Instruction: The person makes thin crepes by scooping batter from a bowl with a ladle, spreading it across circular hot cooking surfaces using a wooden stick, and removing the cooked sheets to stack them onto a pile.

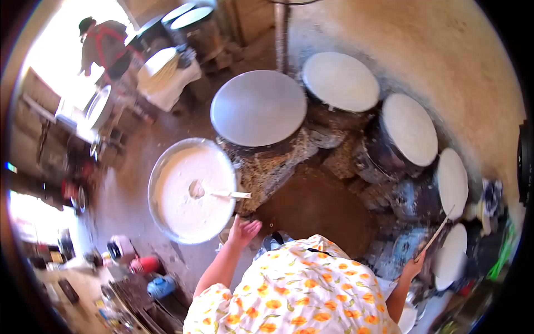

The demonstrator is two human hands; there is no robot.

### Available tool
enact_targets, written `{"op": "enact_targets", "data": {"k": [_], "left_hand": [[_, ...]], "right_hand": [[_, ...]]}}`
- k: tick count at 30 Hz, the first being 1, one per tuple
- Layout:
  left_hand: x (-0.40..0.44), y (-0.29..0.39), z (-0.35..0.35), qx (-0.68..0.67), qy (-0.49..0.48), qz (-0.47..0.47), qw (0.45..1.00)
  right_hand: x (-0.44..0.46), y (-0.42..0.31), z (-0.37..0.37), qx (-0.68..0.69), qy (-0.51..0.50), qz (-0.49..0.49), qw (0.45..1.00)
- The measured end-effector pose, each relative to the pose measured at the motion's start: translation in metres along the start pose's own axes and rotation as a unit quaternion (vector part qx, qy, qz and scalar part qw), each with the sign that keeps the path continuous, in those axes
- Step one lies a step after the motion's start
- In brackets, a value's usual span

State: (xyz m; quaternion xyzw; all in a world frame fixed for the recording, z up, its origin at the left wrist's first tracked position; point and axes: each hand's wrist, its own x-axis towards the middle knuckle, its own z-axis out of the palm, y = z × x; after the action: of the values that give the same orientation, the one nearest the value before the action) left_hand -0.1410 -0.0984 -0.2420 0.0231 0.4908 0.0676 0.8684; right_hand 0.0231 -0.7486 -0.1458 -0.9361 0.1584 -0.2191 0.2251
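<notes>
My left hand (243, 231) is empty, its fingers stretched out beside the rim of a wide metal basin (151, 203). Pale batter (186, 175) fills the basin, and a light-coloured handle (240, 195) juts from it toward the right; its lower end is hidden in the batter. My right hand (413, 268) grips a thin wooden stick (436, 234), whose tip reaches the lower edge of a round griddle (453, 183) coated in white. Below that stands another white-topped griddle (450, 257), partly blurred, close to my right hand.
A bare grey griddle (258, 108) stands ahead, with white-covered griddles (340, 82) (410, 129) curving along the wall. At the far left a person (108, 47) stands near a cloth-covered stand with a stack of flat rounds (158, 64). A blue container (161, 286) and red bottle (146, 265) lie lower left.
</notes>
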Motion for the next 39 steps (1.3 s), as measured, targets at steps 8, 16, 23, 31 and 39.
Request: {"op": "enact_targets", "data": {"k": [8, 16, 23, 31, 39], "left_hand": [[0.065, 0.046, 0.064, -0.093, -0.073, 0.067, 0.991], [0.002, 0.153, -0.001, -0.334, -0.068, 0.051, 0.939], [-0.011, 0.145, -0.026, -0.264, -0.007, -0.075, 0.962], [0.054, 0.199, -0.026, -0.099, -0.034, 0.147, 0.984], [-0.128, 0.185, 0.046, -0.012, -0.060, 0.273, 0.960]], "right_hand": [[0.050, -0.234, 0.068, 0.066, -0.152, -0.120, 0.979], [0.006, -0.348, 0.115, 0.086, -0.253, -0.214, 0.939], [-0.024, -0.378, 0.116, 0.063, -0.270, -0.222, 0.935], [-0.022, -0.397, 0.129, 0.121, -0.293, -0.262, 0.912], [0.001, -0.437, 0.183, 0.220, -0.374, -0.247, 0.866]]}}
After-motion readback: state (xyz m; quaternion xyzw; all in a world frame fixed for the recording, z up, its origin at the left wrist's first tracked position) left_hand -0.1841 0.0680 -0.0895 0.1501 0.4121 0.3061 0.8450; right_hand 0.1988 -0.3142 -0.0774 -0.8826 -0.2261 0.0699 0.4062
